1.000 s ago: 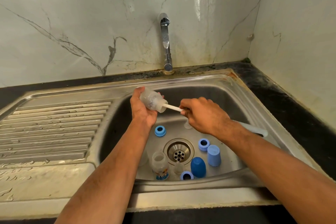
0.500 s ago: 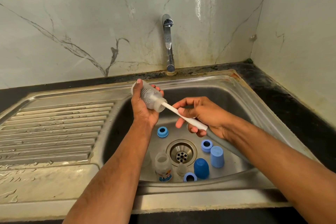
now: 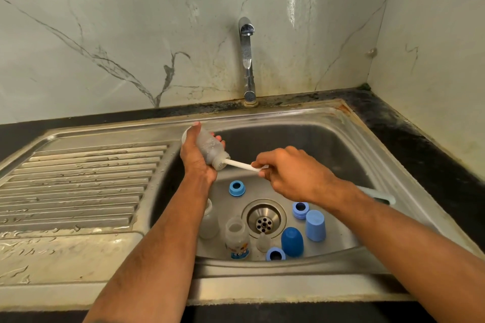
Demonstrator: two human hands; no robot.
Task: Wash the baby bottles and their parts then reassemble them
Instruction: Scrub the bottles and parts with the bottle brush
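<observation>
i look down on a steel sink (image 3: pixel 349 139) with a ribbed drainboard (image 3: pixel 78 186), set in a dark counter (image 3: pixel 420 144). grey-veined marble walls (image 3: pixel 118 34) meet at a corner; a chrome tap (image 3: pixel 247 60) stands behind.

In the sink (image 3: pixel 328 123), rings (image 3: pixel 237 188), caps (image 3: pixel 315 225) and bottles (image 3: pixel 237 238) surround the drain (image 3: pixel 263 219), draining board (image 3: pixel 78 186) left.

The only printing in view sits low on the upright clear bottle (image 3: pixel 237 238) in the sink (image 3: pixel 328 144), a colourful label with blue characters too small and blurred to read.
</observation>
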